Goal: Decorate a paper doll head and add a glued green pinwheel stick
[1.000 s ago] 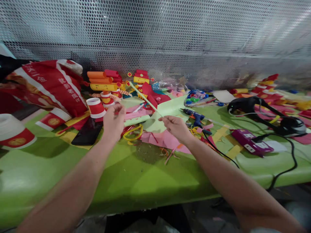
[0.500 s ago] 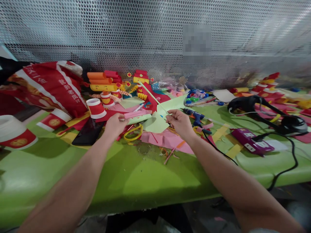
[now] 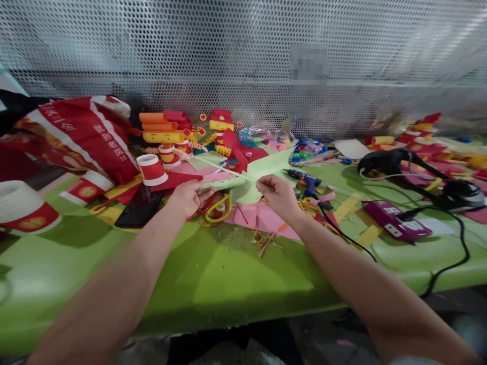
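My right hand [image 3: 277,195] pinches the end of a thin pale green paper strip [image 3: 228,171], which stretches leftward over the papers. My left hand [image 3: 189,196] is closed at the left end of a pale green paper piece [image 3: 225,183], with pink paper [image 3: 218,176] just above it. Part of its grip is hidden by the fingers. A larger folded sheet of pale green paper [image 3: 268,163] lies behind my right hand. Below the hands are yellow-handled scissors [image 3: 219,219] and a pink paper sheet [image 3: 258,217].
Paper-cup figures [image 3: 167,147] stand at the back left, near a red-and-white cup [image 3: 152,171], a black phone [image 3: 139,207] and a red bag [image 3: 81,137]. On the right are a blue glue gun [image 3: 306,181], a purple power strip [image 3: 397,220] with a black cable, and a black headset [image 3: 395,159].
The paper strip has swung down from a steep upward slant to a flatter one pointing left. My left hand has shifted slightly right, and my right hand slightly left.
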A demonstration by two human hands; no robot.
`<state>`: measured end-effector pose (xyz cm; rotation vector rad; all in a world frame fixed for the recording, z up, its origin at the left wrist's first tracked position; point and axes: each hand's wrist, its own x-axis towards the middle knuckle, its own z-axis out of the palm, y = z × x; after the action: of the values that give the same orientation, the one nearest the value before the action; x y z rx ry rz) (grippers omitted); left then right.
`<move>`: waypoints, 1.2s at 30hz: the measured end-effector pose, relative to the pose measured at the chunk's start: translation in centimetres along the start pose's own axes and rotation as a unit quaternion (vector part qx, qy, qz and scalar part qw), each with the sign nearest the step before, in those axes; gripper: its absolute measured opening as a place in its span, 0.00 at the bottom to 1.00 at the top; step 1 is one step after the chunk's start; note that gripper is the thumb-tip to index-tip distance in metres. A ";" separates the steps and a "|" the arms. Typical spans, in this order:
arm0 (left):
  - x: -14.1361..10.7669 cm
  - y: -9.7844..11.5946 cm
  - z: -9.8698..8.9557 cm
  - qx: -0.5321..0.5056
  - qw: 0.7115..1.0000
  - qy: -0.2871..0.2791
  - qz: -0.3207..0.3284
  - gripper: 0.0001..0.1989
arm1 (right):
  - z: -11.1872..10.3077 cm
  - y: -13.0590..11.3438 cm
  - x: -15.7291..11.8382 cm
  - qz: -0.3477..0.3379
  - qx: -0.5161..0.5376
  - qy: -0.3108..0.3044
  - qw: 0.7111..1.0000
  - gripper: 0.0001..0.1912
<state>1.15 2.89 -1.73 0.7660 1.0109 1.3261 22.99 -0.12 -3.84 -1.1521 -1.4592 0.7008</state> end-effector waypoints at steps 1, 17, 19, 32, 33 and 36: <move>-0.1 0.0 0.1 0.003 1.000 0.010 -0.009 0.10 | 0.0 -0.2 -0.1 -0.009 -0.005 0.008 1.000 0.07; -3.9 -0.4 1.9 0.094 0.984 -0.099 0.117 0.08 | -2.1 -1.2 0.4 -0.069 -0.018 0.019 0.997 0.07; -4.0 -0.2 1.8 0.082 0.985 -0.095 0.118 0.07 | -2.1 -1.0 0.4 -0.052 0.000 0.009 0.999 0.08; -4.2 0.1 1.8 0.045 0.984 -0.102 0.137 0.11 | -2.8 -1.0 1.0 -0.124 -0.063 -0.015 0.990 0.10; -4.2 0.1 1.8 0.043 0.984 -0.102 0.138 0.11 | -2.9 -0.9 1.1 -0.134 -0.064 -0.018 0.989 0.10; -4.1 0.0 1.7 0.041 0.983 -0.103 0.144 0.09 | -3.0 -0.6 1.3 -0.137 -0.052 -0.023 0.989 0.10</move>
<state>2.88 -0.98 -0.44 1.1207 0.8137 1.4215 25.83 0.40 -2.11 -0.9925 -1.6698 0.4672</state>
